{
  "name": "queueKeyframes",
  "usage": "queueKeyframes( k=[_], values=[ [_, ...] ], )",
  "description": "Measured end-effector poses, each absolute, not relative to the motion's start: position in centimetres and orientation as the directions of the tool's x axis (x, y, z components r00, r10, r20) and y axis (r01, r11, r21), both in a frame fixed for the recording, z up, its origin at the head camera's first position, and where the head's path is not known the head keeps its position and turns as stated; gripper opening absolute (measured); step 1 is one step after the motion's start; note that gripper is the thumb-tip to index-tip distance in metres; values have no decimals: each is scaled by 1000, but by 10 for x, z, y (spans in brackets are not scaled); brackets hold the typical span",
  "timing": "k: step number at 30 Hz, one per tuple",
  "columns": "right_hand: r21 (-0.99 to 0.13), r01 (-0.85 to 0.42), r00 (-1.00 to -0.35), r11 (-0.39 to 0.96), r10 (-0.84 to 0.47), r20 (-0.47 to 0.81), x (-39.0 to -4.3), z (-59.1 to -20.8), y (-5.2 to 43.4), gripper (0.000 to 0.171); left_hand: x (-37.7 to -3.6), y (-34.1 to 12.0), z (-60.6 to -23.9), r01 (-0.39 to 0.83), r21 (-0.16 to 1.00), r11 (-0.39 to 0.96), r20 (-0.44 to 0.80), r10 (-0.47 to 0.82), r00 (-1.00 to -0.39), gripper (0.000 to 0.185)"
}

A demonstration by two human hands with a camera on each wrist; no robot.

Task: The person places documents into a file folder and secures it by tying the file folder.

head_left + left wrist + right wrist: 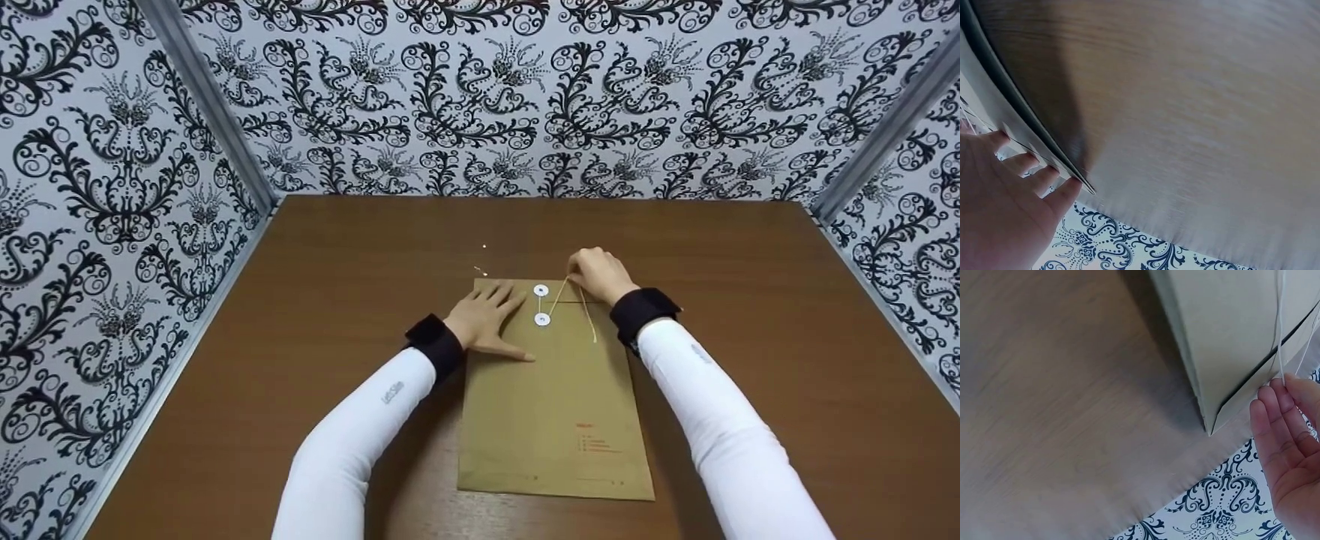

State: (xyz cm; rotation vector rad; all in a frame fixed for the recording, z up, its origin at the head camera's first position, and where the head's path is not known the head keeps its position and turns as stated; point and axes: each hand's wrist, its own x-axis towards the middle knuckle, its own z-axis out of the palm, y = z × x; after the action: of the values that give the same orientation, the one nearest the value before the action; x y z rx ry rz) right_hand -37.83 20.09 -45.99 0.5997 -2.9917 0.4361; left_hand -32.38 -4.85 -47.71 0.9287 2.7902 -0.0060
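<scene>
A brown paper envelope [555, 405] lies flat on the table, its flap folded down at the far end. Two white paper discs [541, 319] sit one above the other, on the flap and just below it, with string running between them. My left hand [486, 319] rests on the envelope's upper left part, fingers spread and straight. Between thumb and fingertips my right hand [600, 274] pinches the string [559, 295] above the upper right of the envelope. The string's loose end hangs down from those fingers. In the right wrist view the pinched string [1281, 332] shows near the flap.
The brown wooden table [337, 262] extends around the envelope. Small pale scraps [481, 271] lie just beyond its upper left corner. Patterned walls [510, 97] stand behind and at both sides, with grey metal posts at the corners.
</scene>
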Motion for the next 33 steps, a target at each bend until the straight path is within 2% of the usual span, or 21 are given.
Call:
queueKeyframes(
  k=[14, 33],
  values=[
    [-299, -311, -950, 902, -303, 74, -397, -461, 187, 11, -323, -49, -474, 598, 74, 798, -183, 600, -778, 111],
    [-273, -321, -947, 907, -312, 76, -401, -463, 158, 13, -322, -50, -474, 601, 81, 795, -179, 605, -776, 111]
  ],
)
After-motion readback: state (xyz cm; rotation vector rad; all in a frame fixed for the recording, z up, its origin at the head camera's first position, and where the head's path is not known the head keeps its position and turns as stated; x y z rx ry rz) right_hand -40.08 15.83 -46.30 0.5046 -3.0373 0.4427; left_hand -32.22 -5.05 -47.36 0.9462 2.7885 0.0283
